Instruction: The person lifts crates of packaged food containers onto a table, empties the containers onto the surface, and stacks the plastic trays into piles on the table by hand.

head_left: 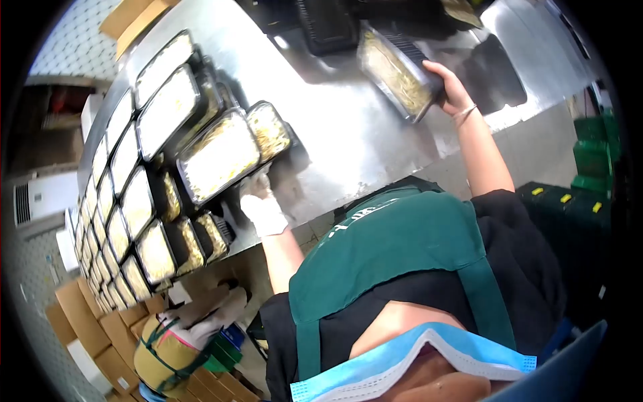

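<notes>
My right hand (450, 88), bare with a band at the wrist, grips one end of a black plastic food tray (395, 70). Pale, shredded-looking food shows through its clear top, and the tray is tilted above the metal table. On the left, my gloved left hand (261, 204) holds the near corner of another black food tray (221, 157), its fingers partly hidden by the tray. Right behind that one is a smaller-looking filled tray (269, 130). What the food is, I cannot tell.
Stacked filled trays (137, 201) cover the left end of the metal table (335, 144). Black trays (328, 27) stand at the far side. Cardboard boxes (87, 321) and another person (167, 355) are at lower left. Green crates (593, 154) stand at right.
</notes>
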The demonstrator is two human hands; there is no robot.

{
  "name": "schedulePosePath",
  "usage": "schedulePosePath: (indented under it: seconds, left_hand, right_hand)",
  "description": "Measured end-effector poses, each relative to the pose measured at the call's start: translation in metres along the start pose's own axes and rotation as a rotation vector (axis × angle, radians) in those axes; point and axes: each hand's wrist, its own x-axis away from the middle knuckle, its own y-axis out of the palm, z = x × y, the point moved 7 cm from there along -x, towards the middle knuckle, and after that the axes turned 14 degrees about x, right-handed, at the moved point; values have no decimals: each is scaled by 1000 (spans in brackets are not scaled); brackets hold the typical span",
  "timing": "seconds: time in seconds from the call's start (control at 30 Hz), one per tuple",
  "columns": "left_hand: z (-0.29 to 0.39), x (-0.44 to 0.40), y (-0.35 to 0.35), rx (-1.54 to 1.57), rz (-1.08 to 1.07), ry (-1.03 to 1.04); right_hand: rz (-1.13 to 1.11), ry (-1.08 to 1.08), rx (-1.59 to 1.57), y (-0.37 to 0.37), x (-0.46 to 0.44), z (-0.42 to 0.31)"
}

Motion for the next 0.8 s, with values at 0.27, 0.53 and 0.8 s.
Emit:
schedulePosePath:
  seconds: [0.27,0.53,0.8]
  left_hand:
    - [-132,132,62,-786,-430,-803]
    - [-241,62,94,-607,-267,-403]
    - [-247,150,101,-280,31,-400]
  right_hand:
    - [815,-870,1110,-125,72,-93]
    - [585,-407,969,-259,57,-94]
    - [-185,-1406,1443,-1,101,-82]
